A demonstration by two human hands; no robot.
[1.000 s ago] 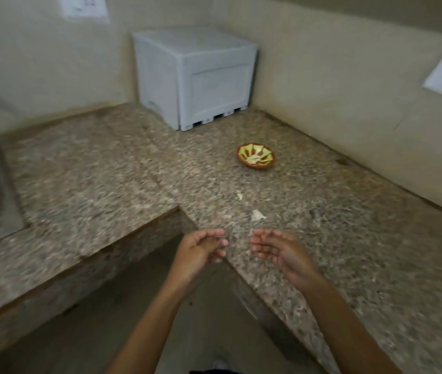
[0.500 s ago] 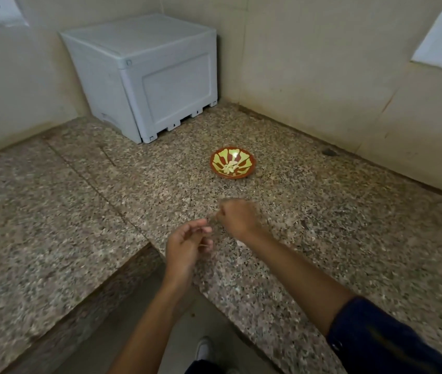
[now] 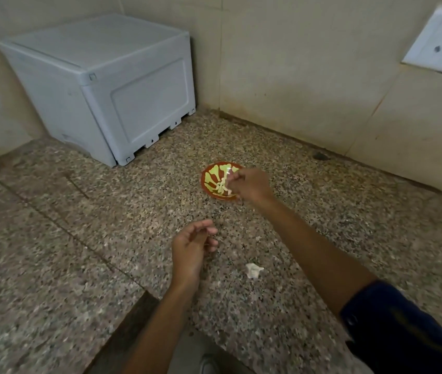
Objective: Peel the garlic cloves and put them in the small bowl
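Over the small bowl [image 3: 216,179] the right hand [image 3: 249,184] hung with its fingers curled and bunched at the tips, right above the bowl's nearer rim. Something pale showed at the fingertips, but the blur kept me from telling whether it was a clove pinched between them or one of the garlic cloves [image 3: 224,184] already lying in the bowl. The arm behind it reached forward across the bench [image 3: 79,211], bare up to a dark blue sleeve [image 3: 392,325] pushed back above the elbow.

Nearer the bench's edge, the left hand [image 3: 191,248] floated just off the surface, well apart from the bowl. Its fingers were loosely curled toward the thumb, and I could see nothing held in them.

The bowl itself was shallow, red-brown with a yellow pattern inside, and stood on the speckled granite with pale peeled cloves gathered at its centre. A scrap of white garlic skin [image 3: 253,269] lay on the stone between the two forearms, just beside the left hand.

Further back, a pale grey plastic box [image 3: 112,95] sat pushed into the corner where the tiled walls met. A white wall socket [image 3: 441,41] was fixed to the wall at the far right.
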